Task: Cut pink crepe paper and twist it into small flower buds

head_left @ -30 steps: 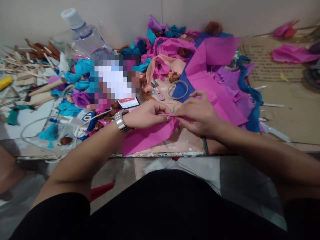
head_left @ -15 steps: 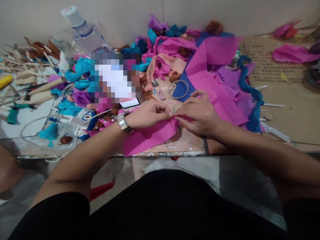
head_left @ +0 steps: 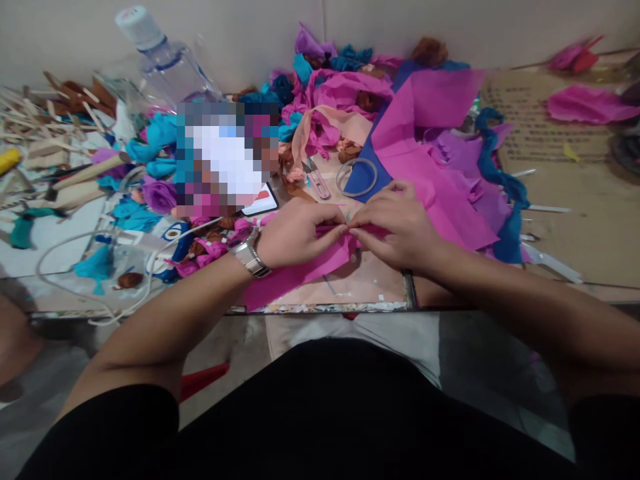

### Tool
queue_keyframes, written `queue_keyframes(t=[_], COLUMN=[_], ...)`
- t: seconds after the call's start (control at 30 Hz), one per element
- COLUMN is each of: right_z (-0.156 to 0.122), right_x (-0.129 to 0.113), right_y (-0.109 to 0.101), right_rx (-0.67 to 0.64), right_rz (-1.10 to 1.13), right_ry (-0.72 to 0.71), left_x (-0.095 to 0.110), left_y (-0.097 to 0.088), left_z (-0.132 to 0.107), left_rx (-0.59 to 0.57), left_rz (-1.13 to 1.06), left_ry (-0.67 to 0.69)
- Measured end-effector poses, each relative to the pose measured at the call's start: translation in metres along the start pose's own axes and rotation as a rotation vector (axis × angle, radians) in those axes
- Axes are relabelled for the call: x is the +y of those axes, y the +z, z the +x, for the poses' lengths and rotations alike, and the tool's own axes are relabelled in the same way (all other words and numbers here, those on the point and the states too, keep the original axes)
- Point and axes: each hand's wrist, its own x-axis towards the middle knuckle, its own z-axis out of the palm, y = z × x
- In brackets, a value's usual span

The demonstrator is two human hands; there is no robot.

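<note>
The left hand [head_left: 300, 233] and right hand [head_left: 400, 227], fingertips close together, pinch pink paper [head_left: 330, 261] near the table's [head_left: 373, 280] front edge, where tugging too hard in opposite directions could tear it.

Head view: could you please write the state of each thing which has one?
pink crepe paper, pinched by both hands, loose part spread out
left hand, closed on paper
right hand, closed on paper
thread snips, lying, blades apart
clear bottle, cap on, contents unclear
phone, screen lit, partly masked
wristwatch, worn on left wrist
grey ring, lying flat
</note>
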Motion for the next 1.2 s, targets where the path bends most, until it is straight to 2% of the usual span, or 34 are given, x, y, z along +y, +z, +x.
queue_keyframes(t=[0.17,0.3,0.7,0.87,1.03,1.2], right_z=[0.000,0.001,0.003,0.002,0.000,0.001], right_x=[-0.001,-0.003,-0.007,-0.006,-0.003,-0.002], right_y=[0.001,0.000,0.003,0.005,0.003,0.003], right_rx=[-0.022,-0.030,-0.095,-0.098,-0.052,-0.058], right_rz=[0.022,0.004,0.013,0.039,0.052,0.020], right_ry=[0.077,0.102,0.119,0.147,0.144,0.151], left_x=[-0.005,-0.005,-0.007,-0.005,-0.009,-0.010], left_y=[0.006,0.008,0.015,0.016,0.016,0.011], left_z=[-0.001,-0.002,-0.003,-0.004,-0.003,-0.001], left_rx=[0.014,0.008,0.074,0.108,0.092,0.051], left_rz=[0.278,0.336,0.350,0.370,0.308,0.140], left_ry=[0.053,0.058,0.139,0.119,0.083,0.058])
